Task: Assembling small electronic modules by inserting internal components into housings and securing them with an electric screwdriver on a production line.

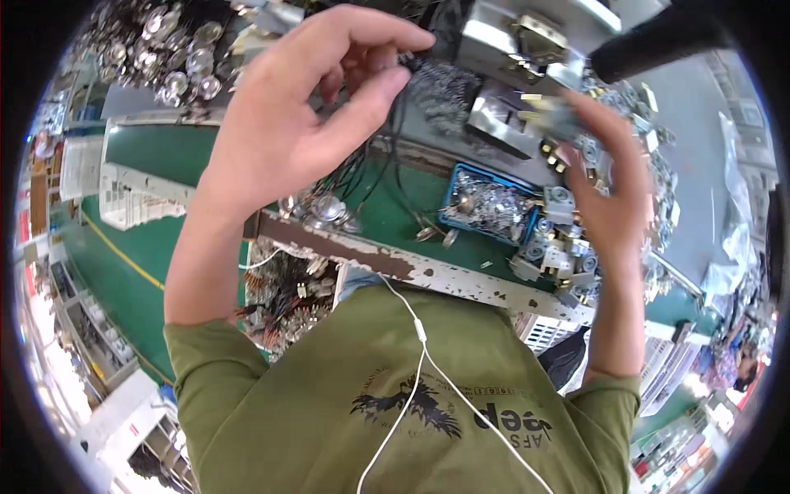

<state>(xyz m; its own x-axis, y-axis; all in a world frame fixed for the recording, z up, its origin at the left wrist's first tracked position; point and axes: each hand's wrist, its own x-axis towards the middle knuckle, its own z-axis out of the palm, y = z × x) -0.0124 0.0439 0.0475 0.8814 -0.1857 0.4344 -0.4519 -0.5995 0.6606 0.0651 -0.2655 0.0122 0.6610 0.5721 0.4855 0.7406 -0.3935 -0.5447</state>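
My left hand point(288, 123) is raised over the bench at the upper left. Its thumb and index finger are apart, and the other fingers curl inward. Black cables point(399, 123) pass close to those fingertips and hang toward round metal parts point(327, 207) at the bench's front. On the right, my right hand point(613, 185) is closed on a small part point(559, 119), blurred, with a pale yellow end. That part is beside a shiny metal block point(502, 119) of a fixture, with several brass-coloured pieces point(553, 155) just below.
A blue tray point(448, 216) of small metal pieces stands on the green bench. Piled grey switch-like parts point(559, 202) lie right of it. Many silvery round metal parts point(177, 62) fill the upper left. A dark tube point(658, 45) juts in at the upper right.
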